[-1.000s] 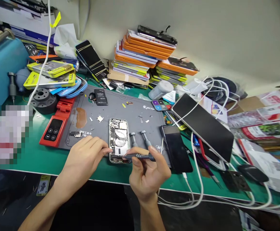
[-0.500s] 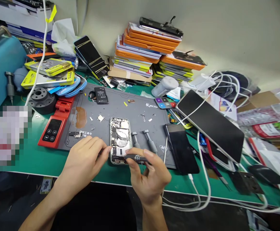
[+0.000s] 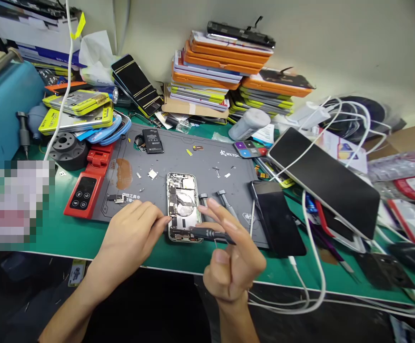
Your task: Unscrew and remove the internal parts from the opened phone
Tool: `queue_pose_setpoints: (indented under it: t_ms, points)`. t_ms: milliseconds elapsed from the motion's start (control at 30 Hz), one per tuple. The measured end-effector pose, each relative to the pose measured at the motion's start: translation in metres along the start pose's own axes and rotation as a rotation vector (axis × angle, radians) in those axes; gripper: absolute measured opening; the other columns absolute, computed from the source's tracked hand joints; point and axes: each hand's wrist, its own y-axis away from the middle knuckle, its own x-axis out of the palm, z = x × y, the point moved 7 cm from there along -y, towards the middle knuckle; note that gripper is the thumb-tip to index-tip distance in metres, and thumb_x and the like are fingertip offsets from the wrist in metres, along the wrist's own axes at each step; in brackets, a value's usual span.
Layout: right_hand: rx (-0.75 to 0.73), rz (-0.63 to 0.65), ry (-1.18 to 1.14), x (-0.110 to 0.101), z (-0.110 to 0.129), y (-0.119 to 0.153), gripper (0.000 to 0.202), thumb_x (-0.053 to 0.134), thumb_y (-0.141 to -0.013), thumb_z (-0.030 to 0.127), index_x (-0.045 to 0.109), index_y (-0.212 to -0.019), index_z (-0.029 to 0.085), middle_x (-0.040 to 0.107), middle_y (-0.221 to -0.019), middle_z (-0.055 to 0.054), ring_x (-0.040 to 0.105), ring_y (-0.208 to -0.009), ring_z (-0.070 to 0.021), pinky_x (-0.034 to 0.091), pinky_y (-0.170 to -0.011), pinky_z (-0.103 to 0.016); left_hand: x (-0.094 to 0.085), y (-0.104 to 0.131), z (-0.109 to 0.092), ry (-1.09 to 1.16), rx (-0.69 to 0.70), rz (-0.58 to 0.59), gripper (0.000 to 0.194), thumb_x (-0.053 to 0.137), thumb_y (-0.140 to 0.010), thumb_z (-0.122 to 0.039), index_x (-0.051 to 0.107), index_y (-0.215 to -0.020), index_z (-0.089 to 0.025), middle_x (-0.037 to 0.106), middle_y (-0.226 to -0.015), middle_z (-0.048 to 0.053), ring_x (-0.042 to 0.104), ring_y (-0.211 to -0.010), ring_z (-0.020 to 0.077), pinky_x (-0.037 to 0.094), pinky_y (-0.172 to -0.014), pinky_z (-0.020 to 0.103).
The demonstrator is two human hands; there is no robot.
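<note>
My left hand (image 3: 136, 233) comes in from the lower left, palm down, its fingers bunched and the tips at the near-left edge of the open phone (image 3: 184, 209); whether they pinch anything, I can't tell. My right hand (image 3: 234, 252) rises from below, forefinger stretched up and away, the other fingers partly curled, with a dark screwdriver (image 3: 212, 234) lying across it, one end over the phone's lower right part. The phone lies face up in its innards on the grey mat (image 3: 207, 164), near the mat's front edge. The mat sits on a green table (image 3: 50, 233) against a pale wall (image 3: 329, 52) (quite a crowded spot).

Stacked cases (image 3: 211, 71) stand at the back, a red device (image 3: 82, 193) on the left. On the right, the black phone (image 3: 279, 219) and white cables (image 3: 312, 252) hem in my right hand; bare mat lies beyond the open phone.
</note>
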Motion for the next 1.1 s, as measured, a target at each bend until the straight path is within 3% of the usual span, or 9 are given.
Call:
queue_pose_setpoints:
  t_ms: [100,200,267,367,567,767,867,1033,1100]
  points:
    - [0.043,0.02,0.015,0.002,-0.002,0.003,0.068,0.052,-0.104,0.006,0.043,-0.166,0.03,0.061,-0.165,-0.012,0.076,-0.134,-0.0304,0.078,-0.083,-0.047,0.0,0.0,-0.003,0.008,0.047,0.021,0.031,0.045,-0.12,-0.033,0.056,-0.094,-0.02,0.066,-0.087,-0.001,0.057,-0.077,0.0171,0.043,-0.074,0.034]
    - [0.036,0.016,-0.058,0.003,-0.001,0.004,0.062,0.043,-0.107,0.009,0.042,-0.168,0.024,0.066,-0.158,-0.015,0.076,-0.133,-0.0312,0.078,-0.085,-0.051,0.0,0.0,-0.005,0.049,0.073,0.034,0.025,0.052,-0.118,-0.037,0.057,-0.099,-0.02,0.068,-0.094,-0.001,0.06,-0.081,0.0165,0.044,-0.076,0.033]
    - [0.028,-0.001,-0.03,0.001,-0.001,0.003,0.061,0.054,-0.107,0.015,0.044,-0.166,0.023,0.071,-0.149,-0.016,0.077,-0.127,-0.0305,0.077,-0.088,-0.051,-0.001,0.0,-0.003,0.077,0.056,0.031,0.021,0.057,-0.116,-0.036,0.058,-0.101,-0.02,0.069,-0.097,-0.001,0.062,-0.084,0.0163,0.045,-0.078,0.033]
    - [0.04,-0.022,0.057,-0.002,-0.002,0.003,0.073,0.07,-0.097,0.008,0.048,-0.164,0.028,0.075,-0.131,-0.01,0.079,-0.112,-0.024,0.076,-0.087,-0.044,-0.001,0.002,-0.002,0.099,0.044,0.022,0.015,0.06,-0.115,-0.03,0.062,-0.103,-0.021,0.072,-0.1,-0.001,0.064,-0.088,0.0164,0.047,-0.082,0.033]
    - [0.057,-0.048,0.0,-0.004,-0.004,0.004,0.06,0.052,-0.106,0.013,0.046,-0.165,0.024,0.075,-0.131,-0.013,0.079,-0.107,-0.0243,0.075,-0.084,-0.048,-0.006,0.003,-0.004,0.096,0.104,-0.025,0.011,0.061,-0.115,-0.024,0.071,-0.113,-0.021,0.079,-0.108,-0.001,0.067,-0.089,0.0163,0.049,-0.083,0.033]
    - [0.038,-0.058,0.046,-0.004,0.001,-0.002,0.074,0.07,-0.098,0.001,0.046,-0.164,0.026,0.079,-0.109,-0.006,0.082,-0.09,-0.0188,0.073,-0.073,-0.033,-0.004,0.0,-0.006,0.087,0.123,-0.008,0.017,0.058,-0.116,-0.027,0.074,-0.111,-0.022,0.077,-0.103,-0.001,0.064,-0.083,0.0156,0.048,-0.078,0.033]
    - [0.023,-0.114,-0.034,-0.008,0.002,-0.002,0.071,0.067,-0.099,-0.002,0.048,-0.163,0.023,0.08,-0.106,-0.008,0.084,-0.089,-0.0193,0.073,-0.072,-0.032,-0.002,-0.001,-0.008,0.089,0.145,-0.006,0.015,0.061,-0.115,-0.026,0.076,-0.113,-0.024,0.077,-0.101,-0.001,0.062,-0.081,0.0153,0.046,-0.076,0.033]
    - [0.058,-0.076,-0.118,-0.002,0.001,0.0,0.066,0.067,-0.102,0.004,0.048,-0.162,0.024,0.083,-0.112,-0.01,0.085,-0.094,-0.0218,0.074,-0.074,-0.034,-0.002,-0.001,-0.011,0.121,0.183,0.03,0.015,0.059,-0.115,-0.028,0.074,-0.117,-0.024,0.077,-0.102,-0.001,0.064,-0.083,0.0152,0.046,-0.075,0.032]
    - [0.118,-0.145,-0.117,-0.005,-0.003,0.0,0.062,0.067,-0.105,0.01,0.048,-0.161,0.026,0.082,-0.108,-0.008,0.084,-0.088,-0.0207,0.074,-0.071,-0.035,-0.002,0.0,-0.011,0.134,0.175,0.054,0.015,0.059,-0.116,-0.03,0.073,-0.114,-0.023,0.076,-0.102,-0.001,0.065,-0.084,0.0155,0.046,-0.076,0.032]
